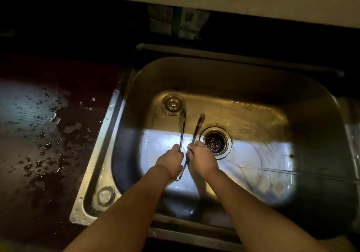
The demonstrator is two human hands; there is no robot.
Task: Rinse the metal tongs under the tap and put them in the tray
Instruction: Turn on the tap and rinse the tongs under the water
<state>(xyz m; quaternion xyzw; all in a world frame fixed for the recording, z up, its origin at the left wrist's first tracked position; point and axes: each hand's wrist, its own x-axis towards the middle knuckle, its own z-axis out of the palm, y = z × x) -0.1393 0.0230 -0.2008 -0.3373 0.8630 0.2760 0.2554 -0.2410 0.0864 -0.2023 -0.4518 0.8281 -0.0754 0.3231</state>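
Note:
The metal tongs (182, 129) are held low over the middle of the steel sink (253, 80), their two thin arms spread apart and pointing away from me. My left hand (171, 161) is closed around the left arm near the hinge end. My right hand (202, 157) grips the right arm, which ends beside the drain. A thin stream of water (292, 173) crosses the basin from the right toward my hands. No tap and no tray are in view.
An open drain (216, 141) lies just right of the tongs. A round metal stopper (173, 103) sits at the basin's back left. The dark counter (39, 135) on the left is wet. A packet (177, 21) stands behind the sink.

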